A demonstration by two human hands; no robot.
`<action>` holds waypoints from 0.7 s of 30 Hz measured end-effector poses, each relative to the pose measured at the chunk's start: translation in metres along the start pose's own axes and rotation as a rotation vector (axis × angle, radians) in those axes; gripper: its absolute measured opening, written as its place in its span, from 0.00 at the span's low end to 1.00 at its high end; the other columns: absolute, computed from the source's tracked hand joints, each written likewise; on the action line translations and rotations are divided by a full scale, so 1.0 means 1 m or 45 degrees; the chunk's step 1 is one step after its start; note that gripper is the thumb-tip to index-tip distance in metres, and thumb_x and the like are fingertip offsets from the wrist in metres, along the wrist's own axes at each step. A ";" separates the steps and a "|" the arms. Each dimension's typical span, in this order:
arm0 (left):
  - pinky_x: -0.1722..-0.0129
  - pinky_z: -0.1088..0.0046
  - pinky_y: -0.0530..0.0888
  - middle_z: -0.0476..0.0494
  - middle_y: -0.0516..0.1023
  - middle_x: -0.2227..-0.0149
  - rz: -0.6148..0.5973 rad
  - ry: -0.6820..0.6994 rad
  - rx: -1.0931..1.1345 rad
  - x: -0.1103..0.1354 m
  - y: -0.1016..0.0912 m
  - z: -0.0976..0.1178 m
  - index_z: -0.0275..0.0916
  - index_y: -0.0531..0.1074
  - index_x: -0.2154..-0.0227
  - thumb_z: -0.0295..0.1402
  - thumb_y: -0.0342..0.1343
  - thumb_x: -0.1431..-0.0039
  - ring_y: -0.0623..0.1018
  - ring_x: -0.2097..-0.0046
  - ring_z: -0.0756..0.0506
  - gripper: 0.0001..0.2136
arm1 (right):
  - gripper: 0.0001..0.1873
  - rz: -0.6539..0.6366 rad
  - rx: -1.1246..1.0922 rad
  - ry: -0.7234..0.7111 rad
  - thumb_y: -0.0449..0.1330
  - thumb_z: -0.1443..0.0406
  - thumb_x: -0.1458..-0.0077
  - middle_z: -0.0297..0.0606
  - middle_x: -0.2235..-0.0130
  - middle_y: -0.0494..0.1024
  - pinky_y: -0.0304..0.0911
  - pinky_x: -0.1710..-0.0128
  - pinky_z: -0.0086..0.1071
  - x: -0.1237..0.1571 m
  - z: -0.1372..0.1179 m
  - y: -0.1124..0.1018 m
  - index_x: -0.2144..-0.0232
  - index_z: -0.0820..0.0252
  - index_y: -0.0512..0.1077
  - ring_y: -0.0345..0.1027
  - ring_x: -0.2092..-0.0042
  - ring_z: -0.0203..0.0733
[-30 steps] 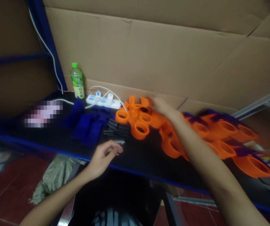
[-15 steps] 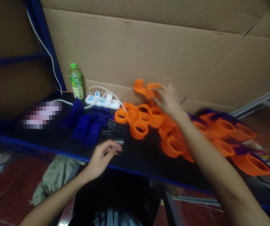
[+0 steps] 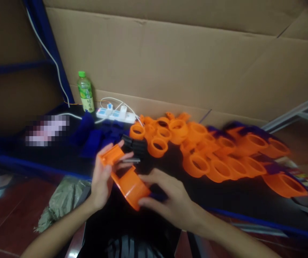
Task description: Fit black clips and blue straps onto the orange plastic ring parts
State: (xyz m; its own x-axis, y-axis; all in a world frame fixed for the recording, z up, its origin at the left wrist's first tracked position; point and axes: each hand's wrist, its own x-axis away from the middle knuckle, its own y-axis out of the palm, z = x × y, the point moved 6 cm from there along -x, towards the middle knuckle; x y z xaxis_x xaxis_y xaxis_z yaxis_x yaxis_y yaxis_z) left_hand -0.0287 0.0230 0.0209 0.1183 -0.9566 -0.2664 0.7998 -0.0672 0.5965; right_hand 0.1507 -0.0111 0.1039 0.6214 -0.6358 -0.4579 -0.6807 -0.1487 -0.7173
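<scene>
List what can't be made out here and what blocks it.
All in the head view:
Left hand: partly hidden behind the held orange part.
That part's right end: partly covered by the right hand.
Black pieces: exact number lost to overlap and blur.
Bottle: label text too small and soft.
Pixelated patch: whatever lies there is masked.

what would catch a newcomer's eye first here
Probably the bright orange part held between the left hand and right hand, low in the middle. Next come the similar orange pieces spread across the table's right side. At the back left, a green-capped bottle stands near a white power strip.
</scene>
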 end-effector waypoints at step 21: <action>0.66 0.65 0.81 0.40 0.83 0.69 -0.189 -0.492 -0.237 0.006 0.005 -0.028 0.37 0.59 0.36 0.43 0.59 0.37 0.84 0.68 0.41 0.30 | 0.06 -0.178 0.879 0.126 0.58 0.73 0.39 0.39 0.64 0.77 0.57 0.72 0.32 -0.016 0.078 0.048 0.64 0.61 0.75 0.68 0.62 0.41</action>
State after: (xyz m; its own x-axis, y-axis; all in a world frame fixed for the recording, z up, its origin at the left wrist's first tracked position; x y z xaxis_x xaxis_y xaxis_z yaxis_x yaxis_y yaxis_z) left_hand -0.0074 0.0246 0.0012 -0.2058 -0.9785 -0.0153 0.8879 -0.1933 0.4174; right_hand 0.1384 0.0508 0.0361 0.6248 -0.7163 -0.3107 -0.1756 0.2588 -0.9498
